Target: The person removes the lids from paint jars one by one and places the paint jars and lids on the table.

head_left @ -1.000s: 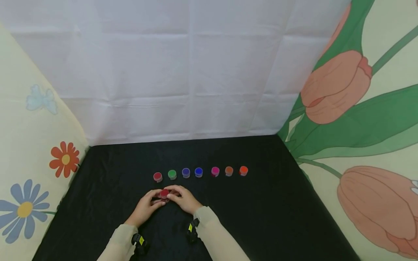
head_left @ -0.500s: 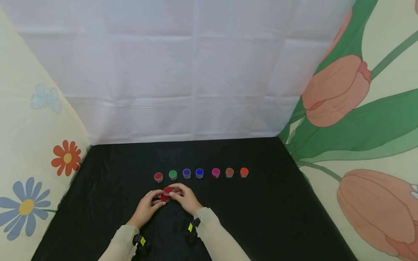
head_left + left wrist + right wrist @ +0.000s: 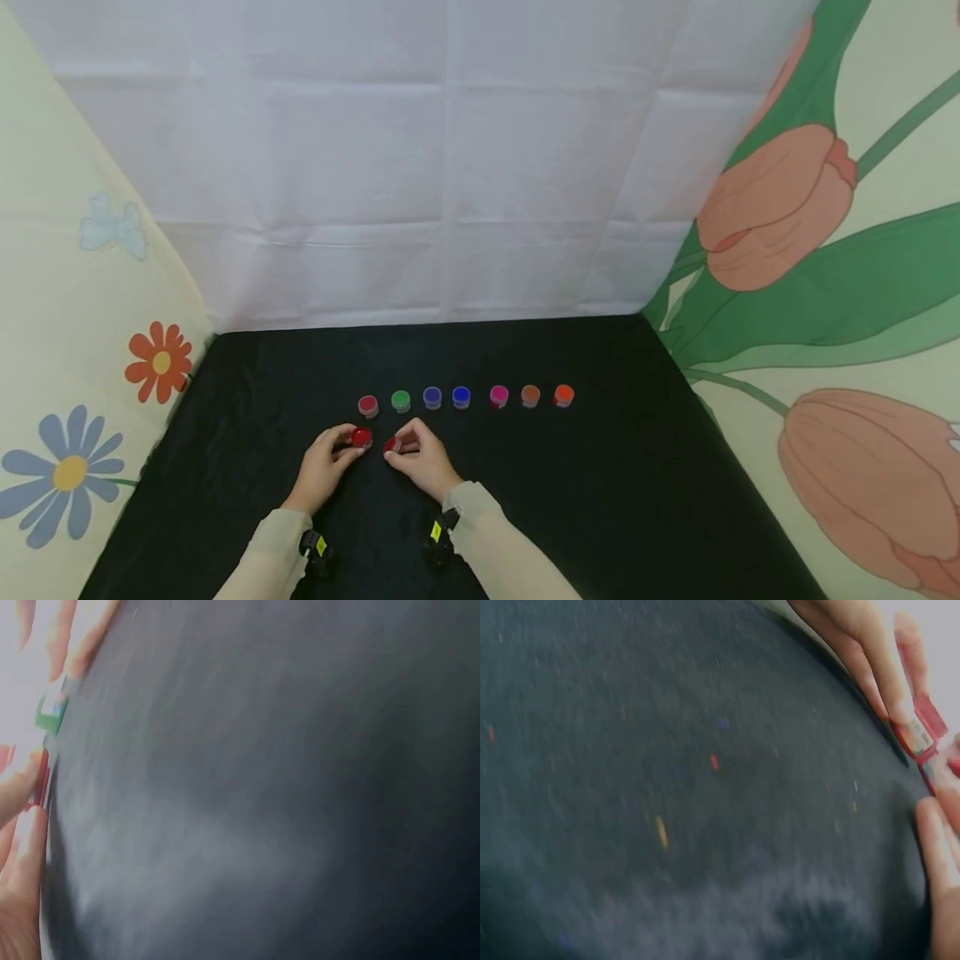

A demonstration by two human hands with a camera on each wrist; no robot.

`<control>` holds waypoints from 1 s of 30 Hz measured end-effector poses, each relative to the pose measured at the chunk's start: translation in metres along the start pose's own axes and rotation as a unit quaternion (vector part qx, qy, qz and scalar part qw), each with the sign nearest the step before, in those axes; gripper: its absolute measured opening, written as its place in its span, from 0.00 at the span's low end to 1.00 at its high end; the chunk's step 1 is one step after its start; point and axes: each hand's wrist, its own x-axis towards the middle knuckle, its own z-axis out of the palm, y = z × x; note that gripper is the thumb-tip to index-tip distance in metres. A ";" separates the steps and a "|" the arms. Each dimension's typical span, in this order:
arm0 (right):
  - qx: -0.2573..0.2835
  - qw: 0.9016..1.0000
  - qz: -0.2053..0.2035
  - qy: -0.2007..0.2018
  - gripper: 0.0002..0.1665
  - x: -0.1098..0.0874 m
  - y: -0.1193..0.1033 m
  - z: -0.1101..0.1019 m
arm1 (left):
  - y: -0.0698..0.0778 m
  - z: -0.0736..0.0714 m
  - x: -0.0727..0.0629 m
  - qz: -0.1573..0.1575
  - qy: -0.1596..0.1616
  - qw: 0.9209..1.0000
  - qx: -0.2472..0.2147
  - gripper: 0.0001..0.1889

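In the head view my left hand (image 3: 318, 467) holds a small red pot (image 3: 362, 437) between thumb and fingers, its red top facing up. Close to its right, my right hand (image 3: 427, 462) pinches a small red lid-like piece (image 3: 392, 446), tilted on edge. A narrow gap separates the two red pieces. Both hands are low over the black cloth. The right wrist view shows a printed label (image 3: 916, 736) on one red piece at the fingertips, with fingers above and below. In the left wrist view, red (image 3: 43, 778) shows between fingers at the left edge.
Behind the hands stands a row of small pots: red (image 3: 367, 407), green (image 3: 401, 402), violet (image 3: 432, 397), blue (image 3: 461, 397), magenta (image 3: 498, 396), brown (image 3: 530, 396) and orange (image 3: 564, 395). A white sheet (image 3: 450, 192) hangs at the back, with flower-printed cloth at both sides.
The red lid-like piece, earlier over the red pot, is lifted and now apart from it in my right hand. My left hand has moved left with the pot. The row stands unchanged.
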 end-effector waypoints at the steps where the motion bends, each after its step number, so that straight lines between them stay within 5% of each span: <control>1: -0.004 1.000 -0.006 -0.004 0.15 0.000 -0.001 0.002 | -0.001 -0.003 0.002 -0.003 0.003 1.000 0.001 0.20; 12: -0.106 0.994 -0.021 -0.033 0.15 -0.004 -0.012 0.029 | -0.002 -0.025 0.024 -0.031 0.018 0.999 0.028 0.20; 20: -0.210 0.973 -0.054 -0.075 0.16 -0.009 -0.022 0.053 | -0.001 -0.034 0.040 -0.039 0.017 0.998 0.036 0.19; 30: -0.294 0.951 -0.065 -0.070 0.17 -0.008 -0.028 0.078 | -0.002 -0.033 0.043 -0.042 0.013 0.998 0.034 0.19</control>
